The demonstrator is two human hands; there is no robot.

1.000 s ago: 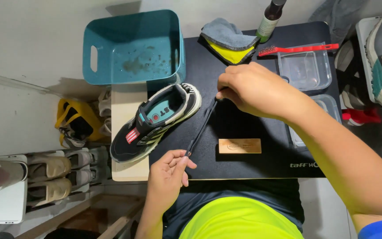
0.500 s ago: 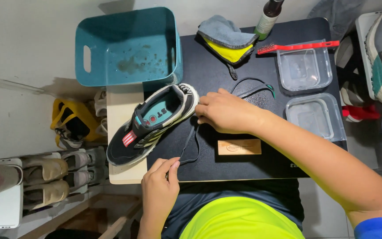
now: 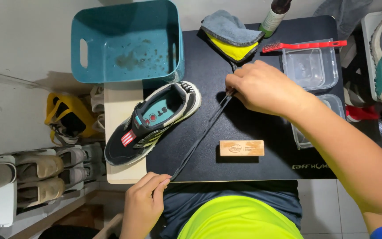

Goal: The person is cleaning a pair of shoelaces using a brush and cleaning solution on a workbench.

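Note:
A black sneaker (image 3: 155, 121) with a teal insole lies on its side across the left edge of the black mat (image 3: 262, 168). A black shoelace (image 3: 200, 137) is stretched taut diagonally over the mat. My left hand (image 3: 144, 201) pinches its lower end at the mat's front edge. My right hand (image 3: 262, 90) pinches its upper end near the middle of the mat. A wooden brush block (image 3: 241, 148) rests on the mat just right of the lace.
A teal plastic basin (image 3: 126, 42) stands at the back left. A grey and yellow cloth (image 3: 231, 35), a bottle (image 3: 274, 13), a red brush (image 3: 304, 45) and two clear containers (image 3: 310, 66) sit at the back right. Shoes on a rack (image 3: 36, 168) are at the left.
My right hand has moved back and to the right, pulling the slack lace straight and taut. My left hand still holds the lower end.

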